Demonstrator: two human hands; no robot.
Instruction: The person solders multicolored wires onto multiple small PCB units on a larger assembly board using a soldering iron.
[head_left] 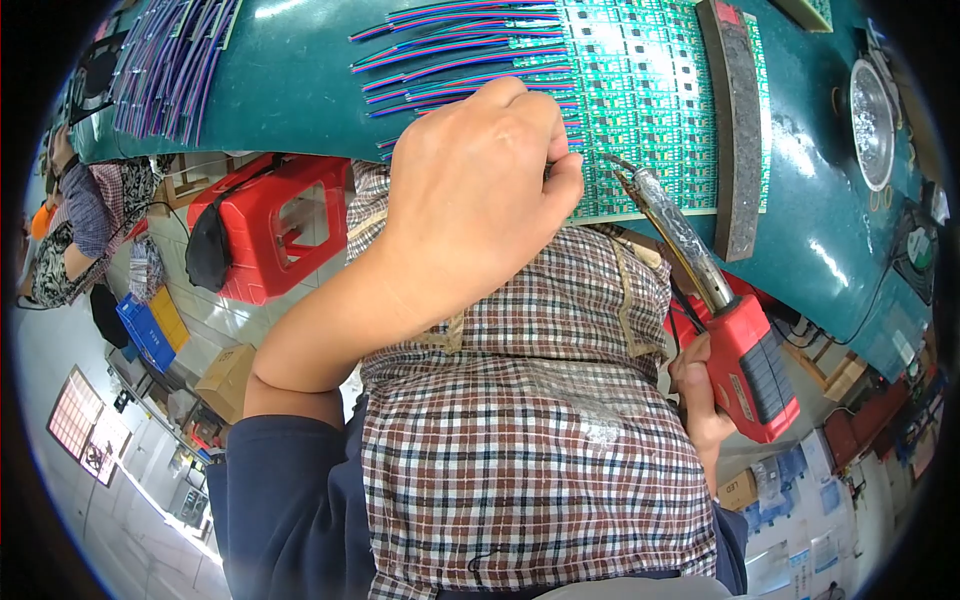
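A large panel of small green circuit boards [645, 60] lies on the green tabletop in front of me. Rows of blue, red and black wires [450, 45] stick out from its left edge. My left hand [485, 165] is closed over the lower left part of the panel, thumb against the curled forefinger; what its fingers pinch is hidden beneath it. My right hand [698, 400] grips a red soldering gun [745, 365] by its handle. The gun's metal barrel slants up to the left, and its thin tip is over the panel's lower part, just right of my left hand.
A dark bar [733, 140] lies across the panel's right side. Farther right stands a round metal dish [872, 125], with rubber bands nearby. Bundled wires [175, 70] lie at the table's left. A red stool [265, 240] stands below, and another person [85, 205] sits at far left.
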